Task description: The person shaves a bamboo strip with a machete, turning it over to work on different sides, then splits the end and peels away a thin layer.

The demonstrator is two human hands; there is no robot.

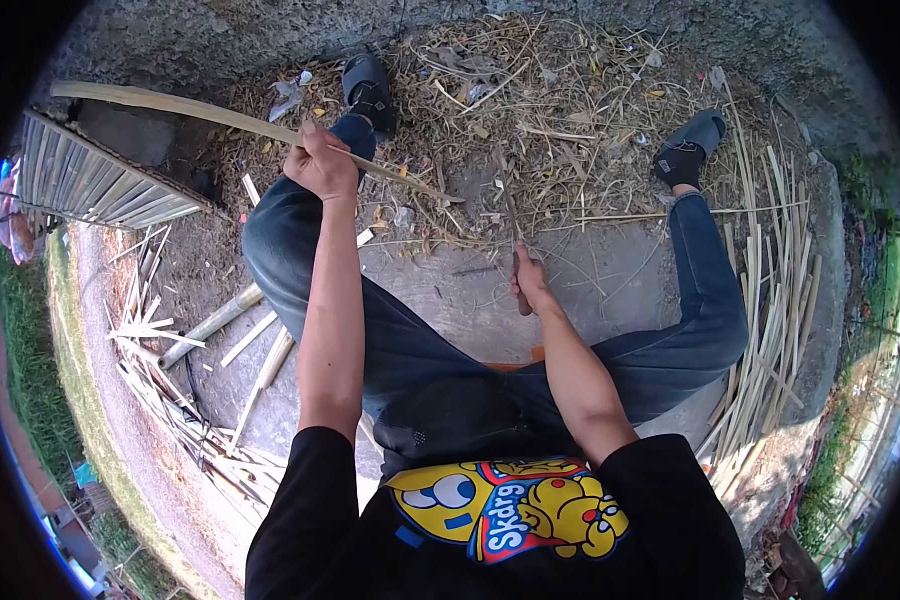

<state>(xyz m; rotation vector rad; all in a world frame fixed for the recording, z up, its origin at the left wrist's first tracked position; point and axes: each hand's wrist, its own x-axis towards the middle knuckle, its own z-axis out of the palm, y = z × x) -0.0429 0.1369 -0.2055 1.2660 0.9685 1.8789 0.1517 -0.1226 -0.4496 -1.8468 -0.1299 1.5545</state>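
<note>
My left hand is closed around a long pale bamboo strip, held above my left knee. One end of the strip reaches far out to the upper left. Its thinner end slants down towards the middle, short of the knife. In my right hand is the wooden handle of a knife, fingers wrapped round it between my legs. The blade looks narrow and dark and points away from me, apart from the strip. Shavings cover the ground beyond the blade.
Split bamboo strips lie heaped at my right, and more strips with a bamboo pole at my left. A slatted bamboo panel stands at the left. A rough wall runs across the far side.
</note>
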